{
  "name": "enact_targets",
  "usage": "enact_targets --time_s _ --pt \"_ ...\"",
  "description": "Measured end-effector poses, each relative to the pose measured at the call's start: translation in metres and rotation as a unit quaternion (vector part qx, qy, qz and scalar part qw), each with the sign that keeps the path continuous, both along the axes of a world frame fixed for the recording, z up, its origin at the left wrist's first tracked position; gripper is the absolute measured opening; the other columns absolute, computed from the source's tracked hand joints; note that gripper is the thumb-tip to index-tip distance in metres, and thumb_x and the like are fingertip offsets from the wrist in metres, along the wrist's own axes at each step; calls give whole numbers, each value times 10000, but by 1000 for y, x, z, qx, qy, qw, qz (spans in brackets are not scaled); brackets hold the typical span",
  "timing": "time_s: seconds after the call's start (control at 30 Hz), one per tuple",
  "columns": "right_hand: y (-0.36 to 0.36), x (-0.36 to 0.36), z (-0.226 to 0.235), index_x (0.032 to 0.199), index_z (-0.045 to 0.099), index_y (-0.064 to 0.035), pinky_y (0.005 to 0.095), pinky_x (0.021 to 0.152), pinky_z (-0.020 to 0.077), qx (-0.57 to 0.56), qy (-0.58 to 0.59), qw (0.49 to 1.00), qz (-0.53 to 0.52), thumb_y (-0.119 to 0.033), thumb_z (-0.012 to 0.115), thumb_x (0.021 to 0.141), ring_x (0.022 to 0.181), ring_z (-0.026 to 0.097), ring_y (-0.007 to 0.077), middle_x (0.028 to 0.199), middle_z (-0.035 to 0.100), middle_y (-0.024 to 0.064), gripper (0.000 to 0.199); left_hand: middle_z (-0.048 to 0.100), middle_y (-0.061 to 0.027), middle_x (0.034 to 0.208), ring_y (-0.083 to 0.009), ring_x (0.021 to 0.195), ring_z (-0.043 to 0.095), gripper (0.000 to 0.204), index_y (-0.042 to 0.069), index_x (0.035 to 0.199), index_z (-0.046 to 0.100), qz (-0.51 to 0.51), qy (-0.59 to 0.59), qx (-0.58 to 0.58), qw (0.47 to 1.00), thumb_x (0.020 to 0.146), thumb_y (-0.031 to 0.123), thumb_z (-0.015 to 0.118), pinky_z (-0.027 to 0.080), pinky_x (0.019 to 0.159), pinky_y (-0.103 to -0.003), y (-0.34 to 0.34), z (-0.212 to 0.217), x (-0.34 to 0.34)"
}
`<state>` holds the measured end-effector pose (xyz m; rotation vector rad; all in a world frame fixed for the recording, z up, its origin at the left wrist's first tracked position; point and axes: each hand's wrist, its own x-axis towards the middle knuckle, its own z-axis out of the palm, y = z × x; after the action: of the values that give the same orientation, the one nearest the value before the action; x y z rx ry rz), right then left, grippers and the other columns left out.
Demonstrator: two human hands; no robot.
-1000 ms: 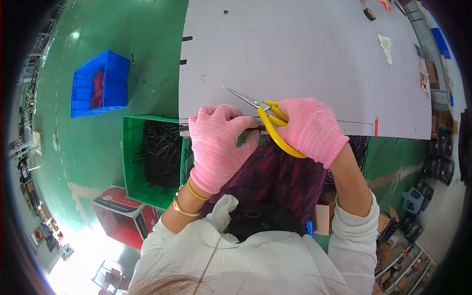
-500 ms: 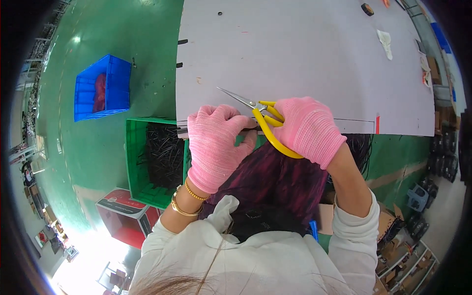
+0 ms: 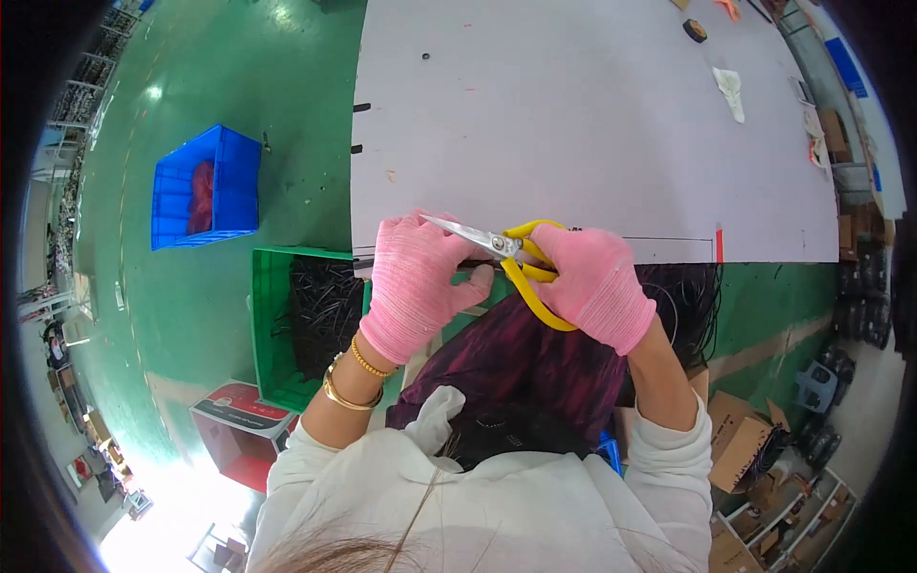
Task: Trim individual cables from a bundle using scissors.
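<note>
My right hand [image 3: 594,286], in a pink knit glove, is closed round the yellow handles of a pair of scissors [image 3: 541,298]. Their silver blades point left and lie over the fingers of my left hand [image 3: 413,286]. That hand wears a matching pink glove and is curled over thin black tubing [image 3: 478,265] at the table's near edge, with more black ends poking out on its left side. The fingers hide most of the tubing, so how many pieces there are cannot be told. Below the blades, my left thumb stays apart from the scissors.
Before me is a pale table [image 3: 573,124] with a drawn black line and a red mark [image 3: 719,245]. A tape roll [image 3: 694,31] sits far right. On the left are a green crate [image 3: 272,325] of black pieces, a blue crate [image 3: 234,181] and a box [image 3: 239,435]. Black cables [image 3: 702,296] hang at right.
The scissors have come down and turned flatter, so the blades now cross over my left fingers instead of standing clear above them. My left hand keeps its hold on the tubing.
</note>
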<state>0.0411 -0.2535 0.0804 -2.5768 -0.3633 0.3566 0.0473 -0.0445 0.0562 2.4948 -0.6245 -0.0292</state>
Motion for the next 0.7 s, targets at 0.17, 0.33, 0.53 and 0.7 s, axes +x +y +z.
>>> enact_targets --time_s 0.17,0.33,0.53,0.7 --pt "-1 -35 1 916 643 -43 364 553 475 176 -126 969 -117 -272 731 850 568 606 256 612 553 116 254 640 -20 807 -254 817 601 118 140 805 690 3 -17 -27 999 694 155 729 427 795 -389 4 4 -5" --pt "13 -129 -27 852 537 -19 260 609 443 447 187 827 -284 -74 666 871 649 500 130 715 522 17 142 633 -32 799 -263 814 591 124 99 793 665 17 24 -86 996 684 95 723 423 806 -379 1 15 -10" --pt "37 -150 -52 972 485 -28 214 641 418 360 252 872 -213 -45 534 965 696 442 67 794 466 -5 53 621 -32 749 -250 773 597 71 111 759 661 -3 66 -108 992 712 128 711 440 775 -379 3 21 -17" --pt "43 -149 -66 901 500 -37 270 612 429 354 242 877 -219 -192 576 962 647 495 154 735 504 42 183 620 -31 736 -245 744 590 80 103 739 647 -12 106 -127 986 705 112 719 445 749 -357 5 23 -21"
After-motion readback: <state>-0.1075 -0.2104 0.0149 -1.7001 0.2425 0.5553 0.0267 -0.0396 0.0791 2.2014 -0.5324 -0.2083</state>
